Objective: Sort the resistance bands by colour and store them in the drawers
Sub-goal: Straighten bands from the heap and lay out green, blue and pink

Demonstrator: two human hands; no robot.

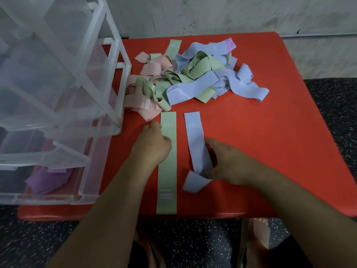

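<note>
On the red table (270, 142), the right hand (229, 161) is gripping the folded near end of the lilac-blue fabric band (193, 132) while the curled left hand (152, 146) is touching the flat green fabric band (167, 180), grip unclear; stowing in the clear plastic drawers (58, 113) probably follows.

The blue band (195, 132) hides the right hand's (231, 163) fingertips; the drawer unit (114, 60) runs off left.

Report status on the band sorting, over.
Left hand on flat green elastic band marked 30, grip unclear. Right hand grips light-blue elastic band marked 20, near end folded. Tangled pile of pink, green, blue bands waiting behind.
</note>
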